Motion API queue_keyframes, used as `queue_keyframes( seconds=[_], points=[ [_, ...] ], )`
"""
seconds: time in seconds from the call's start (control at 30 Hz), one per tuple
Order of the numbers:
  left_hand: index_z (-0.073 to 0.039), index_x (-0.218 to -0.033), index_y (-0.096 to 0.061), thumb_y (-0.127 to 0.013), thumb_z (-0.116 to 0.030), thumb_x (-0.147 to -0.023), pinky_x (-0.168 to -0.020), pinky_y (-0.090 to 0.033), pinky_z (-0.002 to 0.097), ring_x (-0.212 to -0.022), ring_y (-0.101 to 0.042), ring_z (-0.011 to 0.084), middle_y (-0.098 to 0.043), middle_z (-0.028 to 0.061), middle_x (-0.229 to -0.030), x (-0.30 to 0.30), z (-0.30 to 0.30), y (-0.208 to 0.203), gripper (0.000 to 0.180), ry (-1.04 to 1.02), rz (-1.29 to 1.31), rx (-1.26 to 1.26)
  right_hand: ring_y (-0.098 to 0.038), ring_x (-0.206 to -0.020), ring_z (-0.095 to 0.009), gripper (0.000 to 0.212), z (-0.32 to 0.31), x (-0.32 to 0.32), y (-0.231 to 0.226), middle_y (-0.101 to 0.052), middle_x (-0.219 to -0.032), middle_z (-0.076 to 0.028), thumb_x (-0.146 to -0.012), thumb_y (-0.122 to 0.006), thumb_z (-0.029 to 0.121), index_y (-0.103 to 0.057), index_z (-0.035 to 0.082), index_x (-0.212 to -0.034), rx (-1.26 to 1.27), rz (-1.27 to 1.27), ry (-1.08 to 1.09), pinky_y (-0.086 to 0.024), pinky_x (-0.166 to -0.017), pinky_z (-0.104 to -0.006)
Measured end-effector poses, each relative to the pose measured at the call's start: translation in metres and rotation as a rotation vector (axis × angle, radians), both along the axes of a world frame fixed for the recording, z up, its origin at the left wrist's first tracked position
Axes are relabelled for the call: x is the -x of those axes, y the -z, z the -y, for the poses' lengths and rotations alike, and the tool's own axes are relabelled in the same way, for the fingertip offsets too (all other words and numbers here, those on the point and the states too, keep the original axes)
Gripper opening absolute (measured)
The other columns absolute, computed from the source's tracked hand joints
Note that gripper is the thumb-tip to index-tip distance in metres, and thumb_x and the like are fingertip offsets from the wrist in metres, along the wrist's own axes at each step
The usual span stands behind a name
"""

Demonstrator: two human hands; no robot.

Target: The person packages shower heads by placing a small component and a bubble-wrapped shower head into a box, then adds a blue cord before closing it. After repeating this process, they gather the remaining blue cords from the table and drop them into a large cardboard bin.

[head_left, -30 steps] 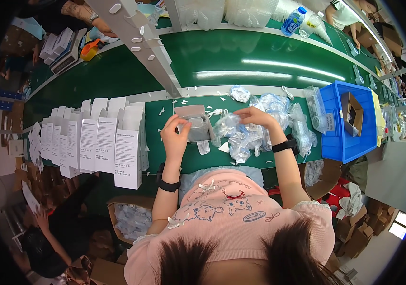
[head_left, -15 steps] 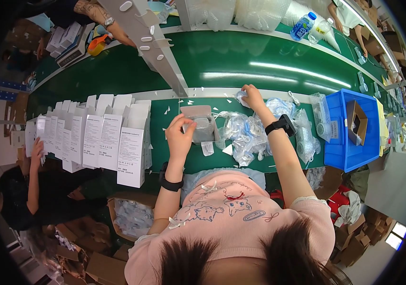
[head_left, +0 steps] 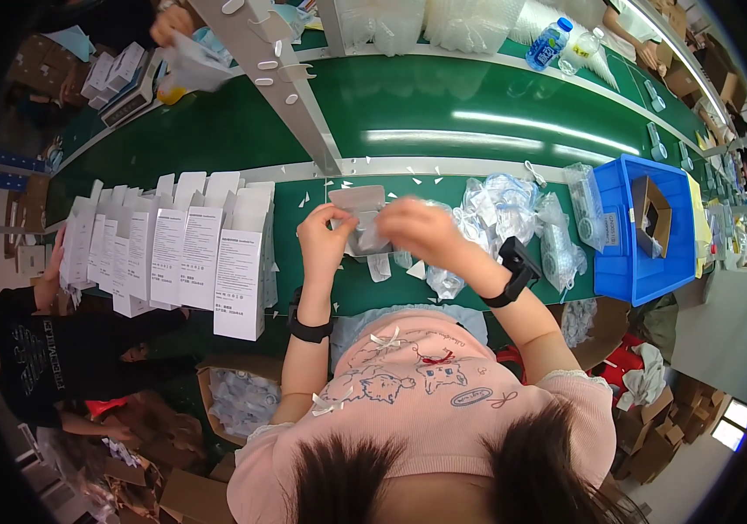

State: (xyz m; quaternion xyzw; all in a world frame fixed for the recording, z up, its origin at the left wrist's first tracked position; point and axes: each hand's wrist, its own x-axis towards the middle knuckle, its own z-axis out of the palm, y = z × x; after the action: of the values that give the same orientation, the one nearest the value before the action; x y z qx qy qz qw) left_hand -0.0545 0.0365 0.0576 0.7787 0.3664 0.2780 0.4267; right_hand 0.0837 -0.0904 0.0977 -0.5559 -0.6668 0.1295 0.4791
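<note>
A small open carton (head_left: 360,197) with its flap raised lies on the green worktop in front of me. My left hand (head_left: 325,237) has its fingertips pinched at the carton's left edge. Over the carton's right side is my right hand (head_left: 426,232), smeared by motion, so what its fingers hold is hidden. Just right of it spreads a pile of clear-bagged white and light-blue parts (head_left: 500,203), some with white cables. A small clear bag (head_left: 379,267) lies at the carton's near edge.
A row of white printed cartons (head_left: 241,271) stands open-topped on the left, a person's hand at its far end. At right sits a blue bin (head_left: 644,279) holding a brown carton (head_left: 652,214). A metal post (head_left: 282,83) rises behind. White paper scraps dot the worktop.
My right hand has come from the far edge of the pile back to the carton. My left hand stays at the carton's left edge. Another person's hand at upper left now lifts a plastic bag.
</note>
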Motion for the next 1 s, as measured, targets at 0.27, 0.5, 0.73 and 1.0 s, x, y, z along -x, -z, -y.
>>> queue_keyframes(
  seconds=[0.27,0.5,0.73,1.0],
  points=[
    [0.0,-0.08,-0.06,-0.067,-0.005,-0.064,-0.059,-0.039,0.0264,-0.071,-0.051,0.0148,-0.058,0.0082,-0.083,0.009,0.001,-0.005,0.018,0.007,0.028,0.045,-0.041,-0.112,-0.031,0.04,-0.001,0.011,0.018,-0.047,-0.112,-0.014,-0.063,-0.071,0.024,-0.057,0.008,-0.097,-0.006,0.427,-0.044,-0.032,-0.095,-0.0439],
    [-0.007,-0.113,-0.049,-0.071,-0.009,-0.062,-0.097,-0.028,0.0446,-0.122,-0.031,0.0347,-0.032,0.0151,-0.132,0.064,0.0,-0.084,0.056,-0.188,-0.203,-0.646,-0.032,-0.119,-0.034,0.086,0.007,0.011,0.068,-0.033,-0.128,-0.017,-0.061,-0.074,0.028,-0.027,0.009,-0.13,-0.041,-0.069,0.097,-0.026,-0.099,-0.045],
    [-0.013,-0.133,-0.026,-0.067,-0.003,-0.061,-0.098,-0.019,0.053,-0.126,-0.02,0.0372,-0.015,0.016,-0.14,0.091,-0.013,-0.056,0.084,-0.162,-1.113,-0.592,-0.025,-0.126,-0.033,0.104,-0.01,0.001,0.08,-0.019,-0.137,-0.021,-0.061,-0.075,0.023,-0.005,0.005,-0.136,0.297,-0.264,0.056,-0.022,-0.102,-0.0358],
    [-0.012,-0.135,-0.02,-0.071,-0.011,-0.056,-0.096,-0.023,0.0486,-0.121,-0.026,0.038,-0.016,0.02,-0.137,0.036,0.037,-0.058,0.093,0.253,-0.509,-0.277,-0.036,-0.119,-0.031,0.105,-0.09,-0.123,0.047,-0.029,-0.132,-0.022,-0.061,-0.072,0.015,0.0,0.002,-0.136,-0.053,-0.44,0.57,-0.032,-0.096,-0.0336]
  ],
)
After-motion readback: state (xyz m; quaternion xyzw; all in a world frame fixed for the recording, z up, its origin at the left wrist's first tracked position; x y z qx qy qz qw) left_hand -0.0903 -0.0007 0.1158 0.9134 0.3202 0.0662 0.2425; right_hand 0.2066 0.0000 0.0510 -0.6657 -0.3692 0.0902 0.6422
